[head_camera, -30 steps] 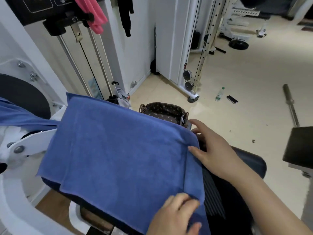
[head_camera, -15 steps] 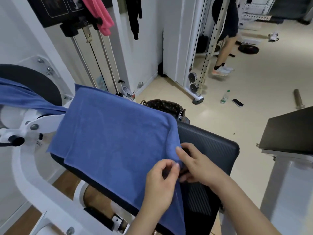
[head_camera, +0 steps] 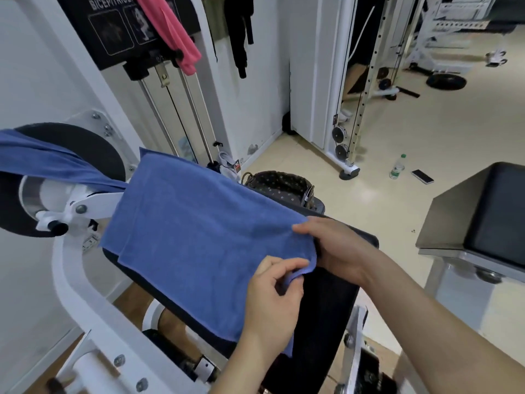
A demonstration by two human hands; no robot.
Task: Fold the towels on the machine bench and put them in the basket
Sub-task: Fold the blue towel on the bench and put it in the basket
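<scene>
A blue towel (head_camera: 193, 234), folded over once, lies spread on the black padded machine bench (head_camera: 329, 302). My left hand (head_camera: 272, 297) pinches the towel's near right corner between thumb and fingers. My right hand (head_camera: 335, 248) grips the right edge just beyond it, fingers tucked under the cloth. A second blue towel (head_camera: 48, 163) hangs bunched over the machine's round black pad at the left. The brown patterned basket (head_camera: 281, 184) stands on the floor behind the bench, partly hidden by the towel.
White machine frame (head_camera: 74, 282) curves round the bench at the left. Another black padded seat (head_camera: 483, 217) stands at the right. A water bottle (head_camera: 397, 166) and a phone (head_camera: 422, 176) lie on the floor. Pink cloth (head_camera: 167, 32) hangs on the weight stack.
Both hands came together at the towel's right edge and took hold of its corner. The view shifted, and the person walking at the back has left sight.
</scene>
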